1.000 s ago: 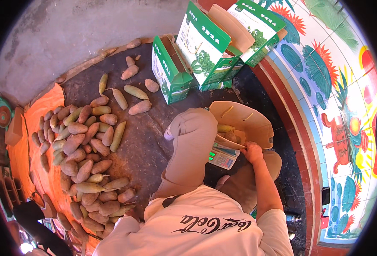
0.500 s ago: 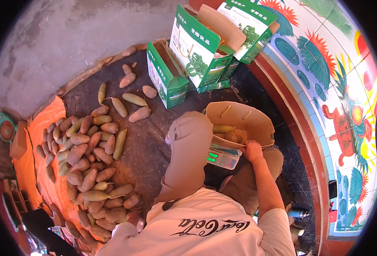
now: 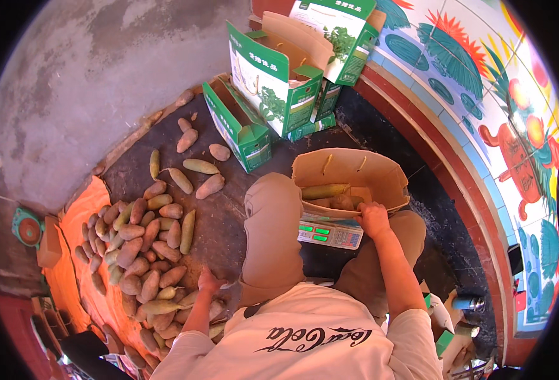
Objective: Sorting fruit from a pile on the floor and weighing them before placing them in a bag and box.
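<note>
An open cardboard box [image 3: 390, 183] with several brown and green long root vegetables [image 3: 325, 191] inside rests on a digital scale [image 3: 336, 235] between my knees. My right hand [image 3: 373, 219] has its fingers hooked over the box's near rim. To the left, my left hand [image 3: 210, 280] is low over the dark floor beside a big pile of dusty reddish-brown roots [image 3: 141, 237]. Its fingers look apart and I see nothing in them. Long green roots [image 3: 188, 232] lie among the pile, near that hand.
Green-and-white cartons [image 3: 273, 82] stand open beyond the box. Loose roots [image 3: 210, 186] lie between them and the pile. An orange sheet [image 3: 70, 253] lies under the pile's left side. A painted tile wall [image 3: 457, 76] with a red ledge curves along the right.
My left hand has come into sight beside the pile, reaching forward from near my body. My right hand stays on the box rim. The whole view has shifted slightly.
</note>
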`<state>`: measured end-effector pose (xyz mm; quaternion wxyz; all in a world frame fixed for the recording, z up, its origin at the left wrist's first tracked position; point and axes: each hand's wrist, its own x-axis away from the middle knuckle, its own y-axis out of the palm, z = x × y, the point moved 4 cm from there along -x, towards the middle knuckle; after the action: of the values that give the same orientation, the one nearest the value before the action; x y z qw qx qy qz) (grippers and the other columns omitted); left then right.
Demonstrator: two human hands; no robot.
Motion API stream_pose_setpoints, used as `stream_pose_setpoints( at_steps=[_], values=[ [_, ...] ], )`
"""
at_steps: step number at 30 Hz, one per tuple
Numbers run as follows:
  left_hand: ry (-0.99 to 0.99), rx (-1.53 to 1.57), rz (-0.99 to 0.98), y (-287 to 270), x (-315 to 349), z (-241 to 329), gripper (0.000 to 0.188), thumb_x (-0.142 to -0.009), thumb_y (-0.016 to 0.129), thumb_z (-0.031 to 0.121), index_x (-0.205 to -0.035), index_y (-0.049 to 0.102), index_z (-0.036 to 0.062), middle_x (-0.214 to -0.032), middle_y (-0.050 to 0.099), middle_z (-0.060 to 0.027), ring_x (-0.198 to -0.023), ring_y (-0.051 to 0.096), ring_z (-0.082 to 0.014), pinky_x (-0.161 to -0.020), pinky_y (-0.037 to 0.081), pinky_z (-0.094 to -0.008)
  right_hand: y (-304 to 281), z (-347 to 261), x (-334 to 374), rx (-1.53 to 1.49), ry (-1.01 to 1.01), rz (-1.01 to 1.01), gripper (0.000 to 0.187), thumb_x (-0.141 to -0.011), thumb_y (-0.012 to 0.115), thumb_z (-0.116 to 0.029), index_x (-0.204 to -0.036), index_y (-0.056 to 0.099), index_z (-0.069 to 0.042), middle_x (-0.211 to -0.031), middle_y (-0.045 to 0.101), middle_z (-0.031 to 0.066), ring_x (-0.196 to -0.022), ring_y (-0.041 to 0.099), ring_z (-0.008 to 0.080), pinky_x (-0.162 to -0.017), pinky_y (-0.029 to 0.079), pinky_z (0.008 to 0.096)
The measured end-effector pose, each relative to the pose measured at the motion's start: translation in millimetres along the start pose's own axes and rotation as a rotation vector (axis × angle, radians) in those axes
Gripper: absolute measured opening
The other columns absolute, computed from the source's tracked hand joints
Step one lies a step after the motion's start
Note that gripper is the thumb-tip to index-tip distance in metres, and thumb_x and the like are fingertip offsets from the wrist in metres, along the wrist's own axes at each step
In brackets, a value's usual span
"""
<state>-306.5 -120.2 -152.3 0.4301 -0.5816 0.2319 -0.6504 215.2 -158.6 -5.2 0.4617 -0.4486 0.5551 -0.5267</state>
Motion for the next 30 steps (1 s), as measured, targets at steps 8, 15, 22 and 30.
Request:
stream_pose_setpoints(
  at_steps=[8, 15, 22, 30],
  values=[
    [0.008, -0.081, 0.040, 34.3, -28.6, 4.0, 0.085, -0.054, 0.083, 0.035, -0.122, 0.039, 0.0115, -0.120, 0.046, -0.0163, -0.107, 0.053, -0.0306, -0.088, 0.046, -0.0379, -2.0, -1.7, 2.0, -0.020, -0.011, 0.051, 0.023, -0.067, 0.071, -0.026, -0.079, 0.060, -0.011, -0.078, 0.061, 0.0063, -0.082, 0.058, 0.0243, -0.071, 0.042, 0.0372],
    [-0.093, -0.036, 0.139, 63.1, -37.3, -32.4, 0.082, -0.058, 0.080, 0.038, -0.124, 0.039, 0.0132, -0.130, 0.038, -0.0208, -0.112, 0.050, -0.0334, -0.091, 0.045, -0.0381, -1.7, -2.4, 1.0, -0.046, -0.037, 0.080, 0.022, -0.066, 0.072, -0.024, -0.079, 0.059, -0.011, -0.079, 0.060, 0.0057, -0.082, 0.057, 0.0234, -0.071, 0.042, 0.0369],
    [-0.411, 0.299, 0.057, 96.7, -76.6, -38.7, 0.080, -0.060, 0.078, 0.039, -0.124, 0.040, 0.0102, -0.115, 0.054, -0.0198, -0.106, 0.056, -0.0337, -0.088, 0.047, -0.0407, -7.8, 4.9, 5.1, -0.041, 0.002, 0.089, 0.021, -0.066, 0.072, -0.024, -0.077, 0.059, -0.011, -0.079, 0.060, 0.0052, -0.082, 0.058, 0.0228, -0.071, 0.042, 0.0365],
    [-0.502, 0.859, -0.145, 106.8, -89.4, -69.2, 0.049, -0.064, 0.074, 0.027, -0.105, 0.057, 0.0082, -0.100, 0.060, -0.0116, -0.081, 0.060, -0.0272, -0.063, 0.048, -0.0432, 4.0, 1.5, 1.3, -0.017, 0.007, 0.031, 0.023, -0.067, 0.071, -0.027, -0.082, 0.062, -0.013, -0.081, 0.061, 0.0035, -0.085, 0.058, 0.0210, -0.074, 0.042, 0.0352]
  ],
)
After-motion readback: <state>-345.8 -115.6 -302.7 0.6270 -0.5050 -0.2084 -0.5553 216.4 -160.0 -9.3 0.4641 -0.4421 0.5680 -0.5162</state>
